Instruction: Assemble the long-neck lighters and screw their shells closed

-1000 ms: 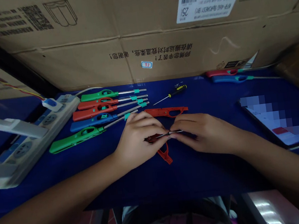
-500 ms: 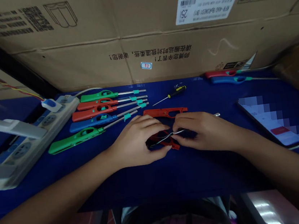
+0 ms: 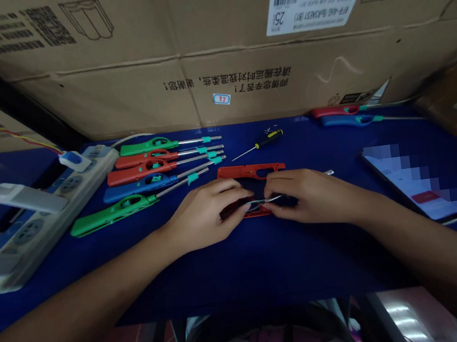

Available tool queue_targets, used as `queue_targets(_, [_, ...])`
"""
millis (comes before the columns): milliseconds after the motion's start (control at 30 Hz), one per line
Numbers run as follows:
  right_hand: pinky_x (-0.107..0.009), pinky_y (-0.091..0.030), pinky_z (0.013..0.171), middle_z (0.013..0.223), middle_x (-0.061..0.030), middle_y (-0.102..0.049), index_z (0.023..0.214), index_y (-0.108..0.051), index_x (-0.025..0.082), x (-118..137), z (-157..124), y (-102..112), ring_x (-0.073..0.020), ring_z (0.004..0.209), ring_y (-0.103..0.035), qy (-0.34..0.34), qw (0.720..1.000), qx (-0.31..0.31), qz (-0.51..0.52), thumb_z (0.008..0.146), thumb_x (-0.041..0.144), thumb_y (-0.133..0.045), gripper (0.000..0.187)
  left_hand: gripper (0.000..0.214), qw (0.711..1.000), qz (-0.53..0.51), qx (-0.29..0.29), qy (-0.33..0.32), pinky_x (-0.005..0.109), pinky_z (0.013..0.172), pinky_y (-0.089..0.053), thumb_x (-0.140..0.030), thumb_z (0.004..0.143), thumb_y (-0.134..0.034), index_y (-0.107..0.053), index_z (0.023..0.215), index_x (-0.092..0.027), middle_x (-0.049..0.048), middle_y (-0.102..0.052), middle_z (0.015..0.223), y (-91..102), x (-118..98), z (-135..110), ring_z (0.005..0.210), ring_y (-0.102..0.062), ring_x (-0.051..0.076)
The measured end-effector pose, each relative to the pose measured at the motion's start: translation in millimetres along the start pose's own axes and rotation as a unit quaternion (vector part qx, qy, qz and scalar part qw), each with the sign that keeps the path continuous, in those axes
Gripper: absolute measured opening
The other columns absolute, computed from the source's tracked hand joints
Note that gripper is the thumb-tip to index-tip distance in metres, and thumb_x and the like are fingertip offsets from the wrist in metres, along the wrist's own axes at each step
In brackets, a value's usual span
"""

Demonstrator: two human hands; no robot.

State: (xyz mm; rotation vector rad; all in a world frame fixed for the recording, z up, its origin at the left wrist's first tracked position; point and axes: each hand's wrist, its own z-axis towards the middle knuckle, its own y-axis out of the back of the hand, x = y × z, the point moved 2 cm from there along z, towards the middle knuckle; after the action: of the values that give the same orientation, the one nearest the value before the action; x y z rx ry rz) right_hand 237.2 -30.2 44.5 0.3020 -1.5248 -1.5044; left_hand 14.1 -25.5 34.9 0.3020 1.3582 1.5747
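My left hand [image 3: 204, 214] and my right hand [image 3: 307, 194] meet at the middle of the blue table [image 3: 240, 269], both closed on a red lighter half-shell [image 3: 254, 210] with a thin metal tube [image 3: 273, 199] running across it. The tube's tip [image 3: 328, 172] pokes out past my right hand. A second red shell half [image 3: 251, 171] lies flat just beyond my fingers. A small black-and-yellow screwdriver [image 3: 261, 143] rests farther back.
Several long-nosed lighters [image 3: 157, 168] in green, red and blue lie in a row at the left. A white power strip [image 3: 37, 211] sits at the far left. Two more lighters [image 3: 350, 114] lie at the back right, a phone [image 3: 413, 181] at the right. Cardboard boxes [image 3: 213, 45] wall off the back.
The red shell in my hands has turned from hanging down below my fingers to lying flat between them. Both hands have shifted slightly away from me.
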Motion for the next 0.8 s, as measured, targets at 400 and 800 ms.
queue_targets(400, [-0.028, -0.047, 0.07, 0.087, -0.0044, -0.064, 0.088, -0.063, 0.018, -6, 4, -6, -0.0147, 0.075, -0.06, 0.031, 0.998, -0.04, 0.034, 0.093, 0.02, -0.058, 0.007, 0.02, 1.0, 0.024, -0.005, 0.019, 0.027, 0.08, -0.058, -0.034, 0.091, -0.067, -0.077, 0.107, -0.027, 0.0012, -0.073, 0.108, -3.3, 3, -1, 0.09, -0.072, 0.016])
queue_targets(800, [-0.029, -0.047, 0.072, 0.088, -0.0044, -0.062, 0.091, -0.064, 0.017, -8, 5, -10, -0.0151, 0.078, -0.059, 0.04, 0.997, -0.043, 0.049, 0.097, 0.021, -0.055, 0.011, 0.021, 0.997, 0.074, -0.002, 0.006, 0.027, 0.074, -0.057, -0.032, 0.094, -0.062, -0.075, 0.11, -0.025, 0.0008, -0.073, 0.106, -3.3, -3, -2, 0.087, -0.073, 0.016])
